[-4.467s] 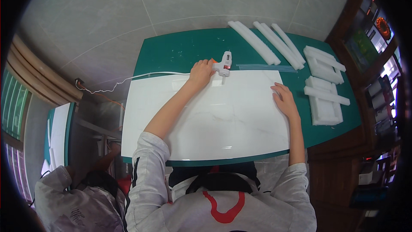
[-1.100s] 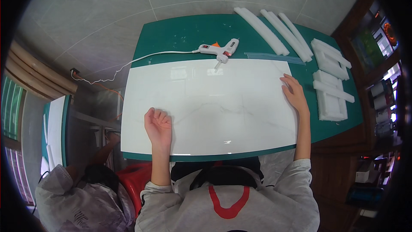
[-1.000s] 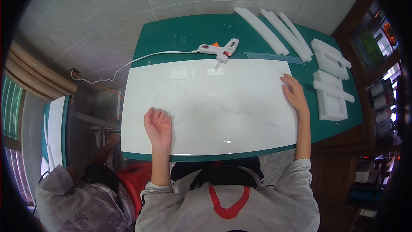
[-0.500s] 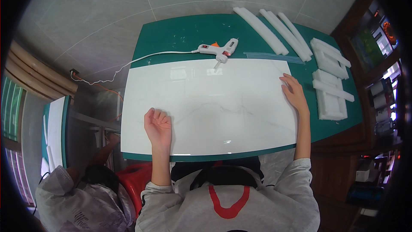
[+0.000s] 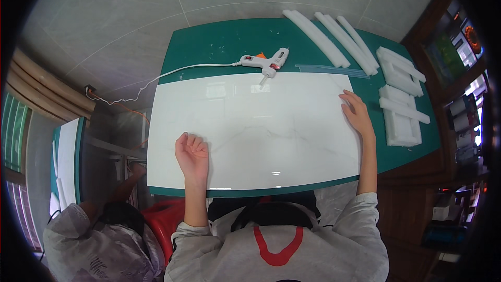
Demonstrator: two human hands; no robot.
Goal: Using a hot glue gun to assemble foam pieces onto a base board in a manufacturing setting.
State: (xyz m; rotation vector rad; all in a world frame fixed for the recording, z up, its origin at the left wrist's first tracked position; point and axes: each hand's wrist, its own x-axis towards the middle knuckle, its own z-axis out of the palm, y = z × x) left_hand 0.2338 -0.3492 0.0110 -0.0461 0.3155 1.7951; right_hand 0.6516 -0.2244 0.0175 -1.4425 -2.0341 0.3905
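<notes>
My left hand [image 5: 192,151] rests palm up on the left part of a glossy white board [image 5: 266,151], its fingers loosely curled with nothing in them. On the board's right edge lies my right hand [image 5: 356,112], fingers stretched out and bare of any object. A white glue gun [image 5: 265,65] with an orange trigger sits beyond the board's far edge, its cord running off to the left. Nearest my right hand, past the edge, is a bundle of clear glue sticks [image 5: 333,71].
White foam strips [image 5: 318,39] lie at the far right of the green table mat [image 5: 209,44]. Two built-up foam frames [image 5: 402,117] stand beside them. To my left, a person in a grey top [image 5: 104,243] sits by a red stool [image 5: 166,222] and another table.
</notes>
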